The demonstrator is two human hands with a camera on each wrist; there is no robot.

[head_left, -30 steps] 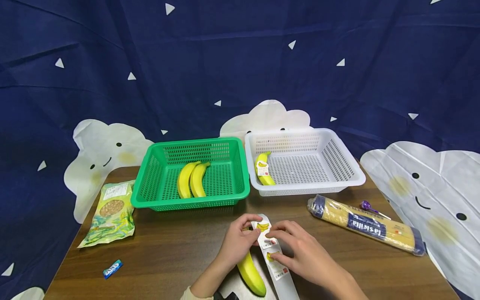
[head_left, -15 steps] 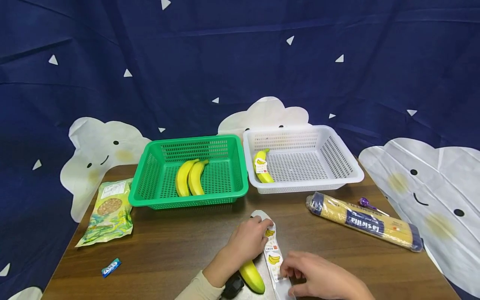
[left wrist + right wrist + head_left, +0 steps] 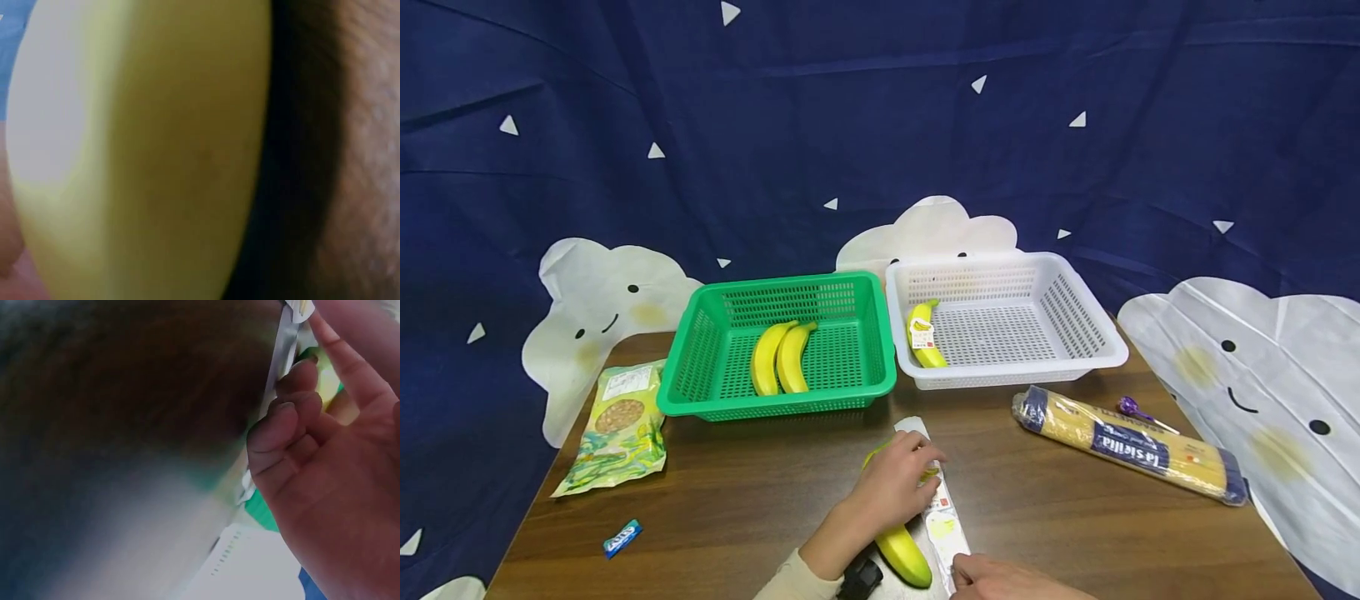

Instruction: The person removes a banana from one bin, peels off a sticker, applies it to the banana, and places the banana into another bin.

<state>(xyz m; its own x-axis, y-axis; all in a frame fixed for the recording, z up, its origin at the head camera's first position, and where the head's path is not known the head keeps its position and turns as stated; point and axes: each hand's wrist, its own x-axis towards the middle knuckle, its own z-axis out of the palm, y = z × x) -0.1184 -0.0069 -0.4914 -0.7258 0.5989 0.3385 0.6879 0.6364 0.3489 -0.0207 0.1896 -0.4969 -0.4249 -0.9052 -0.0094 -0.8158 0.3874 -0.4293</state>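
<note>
At the near edge of a wooden tabletop (image 3: 737, 500), a person's left hand (image 3: 891, 487) curls over a banana (image 3: 904, 554) that lies lengthwise toward the camera, its fingers wrapped round the fruit's upper half. The left wrist view shows only yellow peel (image 3: 144, 156) filling the frame, close against the tabletop. Just beside the banana, on its right, lies a strip of sticker backing (image 3: 943, 521) bearing small banana labels. The right hand (image 3: 1000, 579) sits low at the bottom edge of the head view; in the right wrist view its fingers (image 3: 294, 419) curl at the edge of the strip (image 3: 281, 356), appearing to pinch its near end.

Judging from the layout, the step in hand is labelling: the fruit is steadied while a sticker is drawn from the strip. The banana in the white basket (image 3: 1097, 354) carries a label (image 3: 922, 333); the two in the green basket (image 3: 685, 375) show none. The next move would call for peeling one sticker cleanly, pressing it flat on the held banana's peel, then lifting the fruit across to the white basket.

Off to the sides lie a bag of nuts (image 3: 617, 429), a small blue candy (image 3: 622, 537), a packet of spaghetti (image 3: 1127, 446) and a purple lollipop (image 3: 1131, 410).
</note>
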